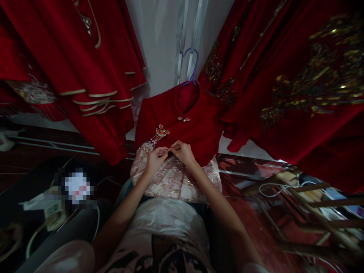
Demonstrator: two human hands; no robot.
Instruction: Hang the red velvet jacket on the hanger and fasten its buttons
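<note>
A red garment (pixel 186 104) with a round neck hangs in front of me from a purple hanger (pixel 195 64). Pale pink brocade with a shiny pattern (pixel 176 178) covers its lower part and drapes toward my lap. On the red front are a small beaded fastener (pixel 184 119) and a beaded brooch-like ornament (pixel 160 132) with dangling strands. My left hand (pixel 157 158) and my right hand (pixel 182 152) meet low on the red cloth, fingers closed in a pinch. A tiny pale bead-like bit shows between the fingertips, too small to name.
Red garments with pale edging (pixel 99 76) hang at the left. Gold-embroidered red garments (pixel 321 83) hang at the right. A wooden frame (pixel 315 223) with white cables stands lower right. White cabled devices (pixel 55 216) sit at the lower left, beside a blurred-out patch.
</note>
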